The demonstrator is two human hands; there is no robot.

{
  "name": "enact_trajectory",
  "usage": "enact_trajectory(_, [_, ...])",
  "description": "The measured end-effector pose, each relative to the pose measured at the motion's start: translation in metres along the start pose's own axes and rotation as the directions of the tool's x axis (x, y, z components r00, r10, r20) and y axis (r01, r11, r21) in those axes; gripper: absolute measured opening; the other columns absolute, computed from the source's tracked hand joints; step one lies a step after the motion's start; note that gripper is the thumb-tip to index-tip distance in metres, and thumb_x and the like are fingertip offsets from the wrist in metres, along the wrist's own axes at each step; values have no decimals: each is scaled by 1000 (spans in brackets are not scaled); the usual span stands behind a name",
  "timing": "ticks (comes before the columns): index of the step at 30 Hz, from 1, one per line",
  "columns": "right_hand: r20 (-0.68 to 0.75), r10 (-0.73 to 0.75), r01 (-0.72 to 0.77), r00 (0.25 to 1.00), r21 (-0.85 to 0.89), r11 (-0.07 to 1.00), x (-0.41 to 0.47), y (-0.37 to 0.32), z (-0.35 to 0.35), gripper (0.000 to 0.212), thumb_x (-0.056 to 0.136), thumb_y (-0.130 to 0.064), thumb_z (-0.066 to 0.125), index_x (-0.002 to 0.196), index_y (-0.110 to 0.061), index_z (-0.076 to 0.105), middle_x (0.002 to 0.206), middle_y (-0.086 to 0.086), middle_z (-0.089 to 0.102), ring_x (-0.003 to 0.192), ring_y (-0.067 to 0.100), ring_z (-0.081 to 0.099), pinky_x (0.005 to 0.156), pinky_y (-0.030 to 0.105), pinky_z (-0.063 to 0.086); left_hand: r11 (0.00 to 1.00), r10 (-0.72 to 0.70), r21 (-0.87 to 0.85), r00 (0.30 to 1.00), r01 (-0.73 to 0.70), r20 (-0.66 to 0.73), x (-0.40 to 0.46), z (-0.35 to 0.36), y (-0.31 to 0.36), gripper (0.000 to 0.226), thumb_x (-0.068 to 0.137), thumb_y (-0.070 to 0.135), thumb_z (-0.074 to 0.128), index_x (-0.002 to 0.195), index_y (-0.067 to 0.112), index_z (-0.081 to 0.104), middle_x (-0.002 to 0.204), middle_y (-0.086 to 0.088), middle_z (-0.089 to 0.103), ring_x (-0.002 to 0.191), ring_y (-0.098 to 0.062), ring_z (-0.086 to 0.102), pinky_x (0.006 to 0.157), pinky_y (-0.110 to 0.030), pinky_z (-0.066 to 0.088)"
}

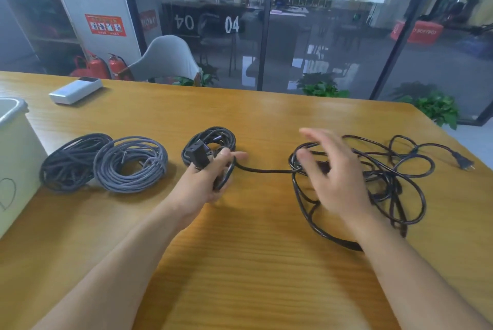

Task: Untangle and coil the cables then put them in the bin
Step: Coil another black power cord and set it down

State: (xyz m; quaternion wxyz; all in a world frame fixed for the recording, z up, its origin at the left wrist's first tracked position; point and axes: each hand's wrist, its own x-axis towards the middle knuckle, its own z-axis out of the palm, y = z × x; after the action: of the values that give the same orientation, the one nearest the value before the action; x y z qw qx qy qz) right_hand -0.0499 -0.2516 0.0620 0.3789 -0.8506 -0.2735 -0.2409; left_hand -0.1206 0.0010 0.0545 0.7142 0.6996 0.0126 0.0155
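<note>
My left hand (210,177) grips a partly wound coil of black power cable (213,137) with its boxy connector sticking up by my thumb. A straight stretch of that cable (266,170) runs right to a loose tangle of black cable (394,177) that ends in a plug (465,164). Over the tangle hovers my right hand (338,177), blurred, with its fingers spread and nothing held. Two finished coils lie to the left: a black one (69,164) and a grey one (130,164). The white bin (13,148) stands at the left edge.
A white rectangular device (76,89) lies at the far left of the wooden table (253,263). Behind the table stand a grey chair (166,59), red fire extinguishers (98,65), potted plants and a glass wall.
</note>
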Motion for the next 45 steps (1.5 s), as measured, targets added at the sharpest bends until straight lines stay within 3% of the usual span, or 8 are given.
enact_trajectory(6, [430,-171,60,886,260,964,-23,-58,42,49,109,-48,43,156,-36,39,165,-20,31,150,6,35,123,33,29,997,-28,-72,999,31,44,3,-5,-6,49,103,59,51,100,14,69,69,-8,25,52,-15,24,48,-25,24])
enact_trajectory(17, [403,-144,18,904,300,954,-18,-36,18,37,103,-51,54,77,-26,63,62,-3,53,56,11,47,57,24,34,980,-156,-102,979,170,129,4,-13,2,70,102,66,40,100,8,78,62,-3,31,53,-17,17,53,-30,15])
enact_trajectory(27, [-46,107,-117,993,-380,917,-5,5,-6,37,106,-45,47,93,-23,74,53,-10,57,47,9,53,41,30,42,976,-208,-28,966,215,153,0,-10,8,68,101,64,43,82,5,71,55,-1,25,48,-16,16,51,-30,12])
enact_trajectory(32, [198,114,45,974,-656,754,-10,0,4,45,98,-13,66,140,-27,62,137,-4,65,129,20,55,116,45,38,974,-195,-70,957,214,217,-3,-13,18,44,102,45,58,71,15,52,57,3,17,48,-13,13,44,-23,13])
enact_trajectory(35, [264,-196,263,945,-248,932,-13,-37,20,59,99,5,58,150,-24,53,153,-6,54,144,12,45,126,44,25,977,-215,86,902,197,375,-8,-5,21,30,92,32,59,67,17,51,55,2,20,48,-16,13,43,-24,13])
enact_trajectory(38, [378,-181,-39,908,506,862,-22,-71,20,44,110,-20,45,153,-27,47,157,-14,48,146,8,43,112,25,43,955,-281,224,836,194,472,-14,5,23,28,91,31,57,66,18,53,53,1,22,48,-16,14,43,-23,16])
enact_trajectory(42, [437,-87,-229,895,620,750,-29,-79,26,32,104,-24,57,135,-31,63,138,-7,63,117,18,64,61,29,59,923,-327,349,813,164,482,-18,19,17,31,99,17,58,68,17,55,52,2,28,48,-14,21,45,-22,20])
enact_trajectory(45, [358,20,-258,933,632,730,-23,-66,26,16,101,-17,63,117,-19,65,111,2,73,93,18,68,65,35,59,943,-243,320,852,95,464,-18,23,14,23,100,17,60,77,15,56,57,4,32,52,-13,25,48,-23,22])
